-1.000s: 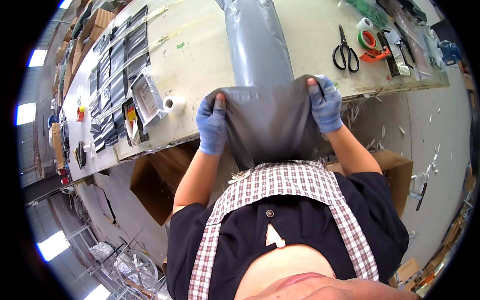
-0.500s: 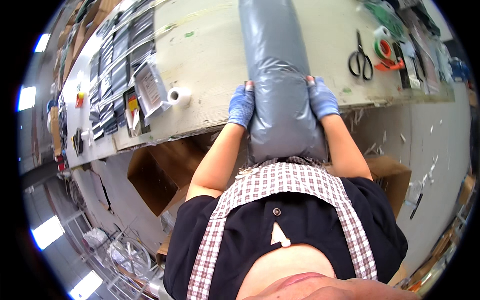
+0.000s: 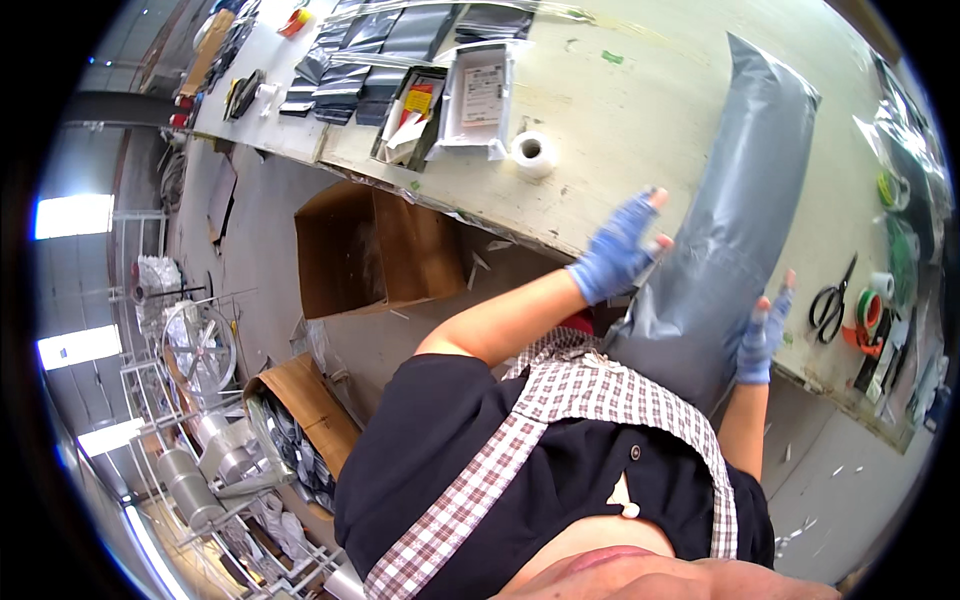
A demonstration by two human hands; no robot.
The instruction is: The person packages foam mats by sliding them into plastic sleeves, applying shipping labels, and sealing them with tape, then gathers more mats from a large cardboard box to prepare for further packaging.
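Note:
A long, stuffed grey plastic bag (image 3: 748,190) lies over the table's near edge, its lower end close against my checked apron (image 3: 615,385). My left hand (image 3: 620,248), in a blue glove with bare fingertips, is off the bag's left side with its fingers spread and nothing in them. On the opposite side is my right hand (image 3: 764,338), gloved the same way. Its fingers are stretched upward beside the bag, perhaps touching it; the exact contact is hard to see.
Left on the table (image 3: 600,110) are a white roll (image 3: 534,155), a grey tray of labels (image 3: 475,100), a black tray (image 3: 408,118) and flat grey bags (image 3: 415,35). Black scissors (image 3: 832,303) and tape rolls (image 3: 868,312) lie right. A cardboard box (image 3: 345,250) stands below the table edge.
My left hand has let go of the bag and moved off to its left. The right hand's fingers have straightened. My view has turned, so the bag now appears further right and tilted.

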